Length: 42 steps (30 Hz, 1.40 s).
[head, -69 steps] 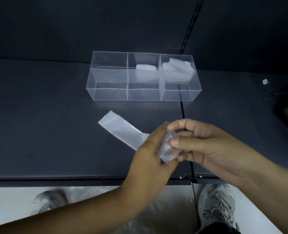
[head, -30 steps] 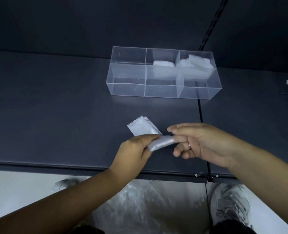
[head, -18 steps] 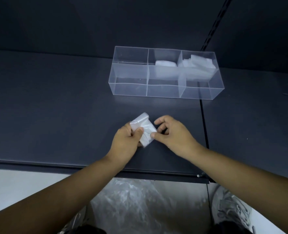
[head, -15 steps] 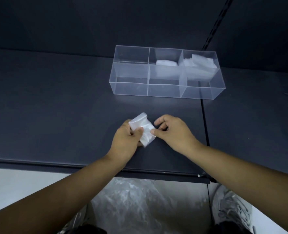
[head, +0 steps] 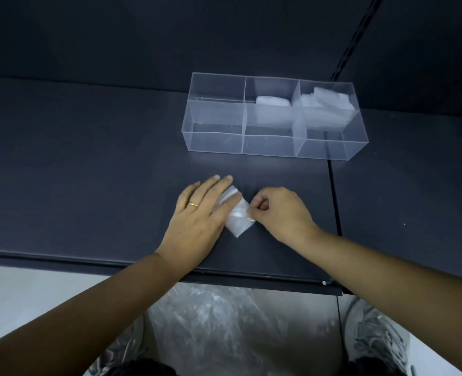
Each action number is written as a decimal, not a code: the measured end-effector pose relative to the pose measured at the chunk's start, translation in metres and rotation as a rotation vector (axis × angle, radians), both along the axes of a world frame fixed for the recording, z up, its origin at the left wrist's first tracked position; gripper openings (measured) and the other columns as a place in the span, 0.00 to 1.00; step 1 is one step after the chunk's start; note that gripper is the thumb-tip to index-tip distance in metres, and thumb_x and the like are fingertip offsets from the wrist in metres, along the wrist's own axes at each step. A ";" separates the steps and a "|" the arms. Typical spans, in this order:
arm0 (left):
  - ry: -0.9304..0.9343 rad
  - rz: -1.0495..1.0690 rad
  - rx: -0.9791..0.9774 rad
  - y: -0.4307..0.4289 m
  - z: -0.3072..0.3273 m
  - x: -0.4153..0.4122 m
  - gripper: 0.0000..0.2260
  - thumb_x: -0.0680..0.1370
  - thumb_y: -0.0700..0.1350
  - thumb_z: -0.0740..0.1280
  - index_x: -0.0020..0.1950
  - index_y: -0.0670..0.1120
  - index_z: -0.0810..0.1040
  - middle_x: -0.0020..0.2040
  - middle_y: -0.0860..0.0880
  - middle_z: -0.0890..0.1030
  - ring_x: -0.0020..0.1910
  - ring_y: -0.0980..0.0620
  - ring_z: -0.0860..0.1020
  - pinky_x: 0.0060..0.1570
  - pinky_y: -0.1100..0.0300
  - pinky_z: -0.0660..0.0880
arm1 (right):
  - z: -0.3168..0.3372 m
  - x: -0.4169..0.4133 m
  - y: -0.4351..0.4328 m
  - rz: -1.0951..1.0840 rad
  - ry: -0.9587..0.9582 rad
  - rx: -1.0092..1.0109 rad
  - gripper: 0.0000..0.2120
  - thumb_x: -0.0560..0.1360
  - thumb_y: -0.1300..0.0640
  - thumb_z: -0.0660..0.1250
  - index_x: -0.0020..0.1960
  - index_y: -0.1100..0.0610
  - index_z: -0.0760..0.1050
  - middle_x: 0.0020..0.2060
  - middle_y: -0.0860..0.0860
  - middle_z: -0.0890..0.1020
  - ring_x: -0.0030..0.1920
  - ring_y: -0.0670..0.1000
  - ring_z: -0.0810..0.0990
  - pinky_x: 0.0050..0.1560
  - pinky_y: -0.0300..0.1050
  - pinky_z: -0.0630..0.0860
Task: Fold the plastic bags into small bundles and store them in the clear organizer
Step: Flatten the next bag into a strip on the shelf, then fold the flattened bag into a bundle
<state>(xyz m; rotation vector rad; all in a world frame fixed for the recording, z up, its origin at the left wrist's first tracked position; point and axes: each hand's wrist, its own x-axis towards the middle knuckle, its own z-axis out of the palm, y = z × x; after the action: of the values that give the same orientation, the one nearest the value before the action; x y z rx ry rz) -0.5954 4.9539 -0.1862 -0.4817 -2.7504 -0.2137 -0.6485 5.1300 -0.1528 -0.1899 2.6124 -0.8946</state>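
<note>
Head view: our left hand (head: 197, 217) presses straight-fingered on the folded bag (head: 238, 219) near the surface's (head: 89, 185) front edge; our right hand (head: 280, 210) pinches its side. Released, the slick plastic may spring open before reaching the organizer (head: 216, 143).

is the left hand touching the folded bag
Touching. The head view shows the left hand lying flat, its fingers across the upper left of the folded bag, while the right hand pinches its right edge.

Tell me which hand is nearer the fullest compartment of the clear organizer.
Right. The right hand pinches the folded plastic bag nearer that back-right compartment; the left hand lies flat on the bag, farther left.
</note>
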 end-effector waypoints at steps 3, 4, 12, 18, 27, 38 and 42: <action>-0.234 0.086 -0.066 -0.005 -0.002 0.000 0.21 0.79 0.50 0.54 0.67 0.44 0.75 0.70 0.43 0.72 0.72 0.41 0.66 0.70 0.41 0.57 | 0.000 0.005 -0.002 -0.034 0.008 0.018 0.07 0.75 0.48 0.66 0.45 0.52 0.75 0.35 0.44 0.77 0.40 0.49 0.77 0.41 0.47 0.75; -0.299 0.120 -0.068 -0.005 -0.002 0.001 0.24 0.79 0.52 0.52 0.69 0.43 0.73 0.70 0.43 0.71 0.72 0.40 0.65 0.70 0.41 0.56 | 0.000 0.007 -0.004 -0.033 -0.004 0.035 0.09 0.75 0.45 0.66 0.47 0.51 0.74 0.38 0.45 0.76 0.41 0.49 0.76 0.41 0.46 0.73; -0.441 0.201 0.069 0.017 -0.004 0.017 0.30 0.79 0.60 0.49 0.78 0.46 0.54 0.78 0.47 0.53 0.77 0.48 0.46 0.72 0.52 0.34 | 0.003 0.011 -0.016 -0.120 -0.067 -0.110 0.06 0.71 0.59 0.69 0.44 0.54 0.73 0.41 0.47 0.77 0.41 0.48 0.76 0.37 0.40 0.70; -0.179 0.219 0.241 -0.001 0.024 -0.011 0.29 0.79 0.57 0.54 0.75 0.43 0.62 0.76 0.44 0.61 0.76 0.45 0.55 0.74 0.50 0.44 | 0.045 -0.036 0.002 -0.166 0.039 -0.526 0.17 0.72 0.74 0.65 0.49 0.53 0.73 0.40 0.50 0.82 0.38 0.44 0.80 0.42 0.37 0.76; -0.286 0.204 -0.069 -0.017 0.035 -0.076 0.31 0.80 0.59 0.48 0.78 0.44 0.48 0.78 0.46 0.54 0.77 0.48 0.47 0.74 0.51 0.37 | 0.046 -0.181 -0.002 -0.470 0.285 -0.363 0.16 0.70 0.65 0.73 0.49 0.57 0.67 0.45 0.54 0.75 0.45 0.51 0.74 0.47 0.43 0.74; -0.162 0.081 -0.095 -0.004 0.029 -0.035 0.30 0.76 0.55 0.63 0.74 0.41 0.64 0.72 0.43 0.69 0.72 0.43 0.65 0.69 0.39 0.61 | 0.028 -0.196 0.004 -0.307 0.447 0.567 0.10 0.75 0.60 0.63 0.51 0.55 0.81 0.58 0.57 0.71 0.61 0.59 0.69 0.60 0.50 0.64; -0.170 0.099 -0.122 -0.006 0.025 -0.029 0.31 0.76 0.56 0.61 0.75 0.42 0.62 0.75 0.42 0.64 0.74 0.42 0.61 0.71 0.39 0.58 | 0.041 -0.186 0.006 -0.296 0.414 0.396 0.06 0.73 0.53 0.70 0.47 0.53 0.81 0.60 0.55 0.69 0.63 0.58 0.68 0.63 0.49 0.63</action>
<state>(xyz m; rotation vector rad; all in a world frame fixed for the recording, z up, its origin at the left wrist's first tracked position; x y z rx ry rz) -0.6249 4.9477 -0.1608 -0.3727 -2.9571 -0.0658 -0.8350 5.1358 -0.1122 0.1373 3.2008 -0.4338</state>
